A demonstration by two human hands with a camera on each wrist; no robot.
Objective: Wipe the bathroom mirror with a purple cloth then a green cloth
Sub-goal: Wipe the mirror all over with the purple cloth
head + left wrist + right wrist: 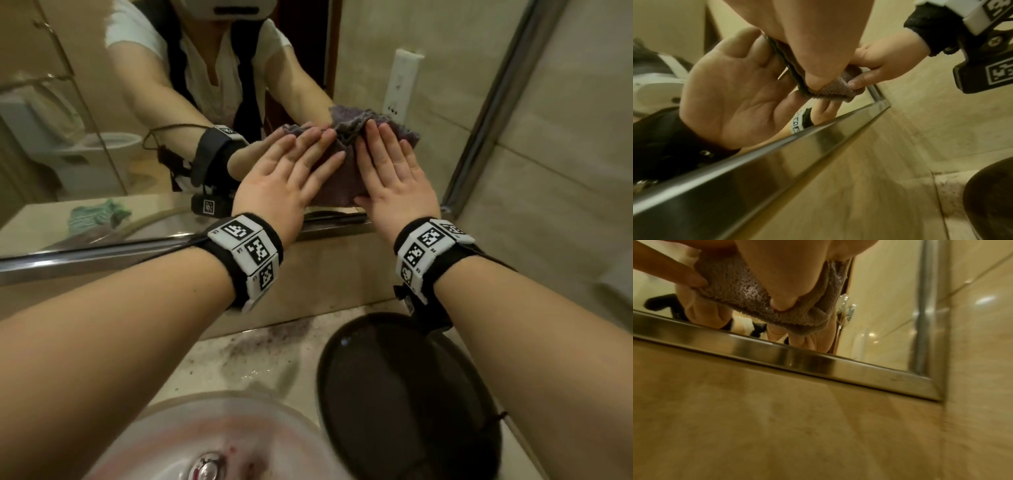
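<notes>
purple cloth under hands; head view alone shows green cloth.

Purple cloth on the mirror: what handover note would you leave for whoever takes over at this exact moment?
Left hand: flat, fingers straight, pressing the purple cloth against the mirror.
Right hand: the same, beside it on the cloth.
The cloth is bunched near the mirror's lower right corner. Green cloth: seen only as a reflection, lying on the counter to the left.
Done: purple wipe under way; how much glass is covered cannot be told.
To do: finish the purple pass, then wipe with the green cloth.
</notes>
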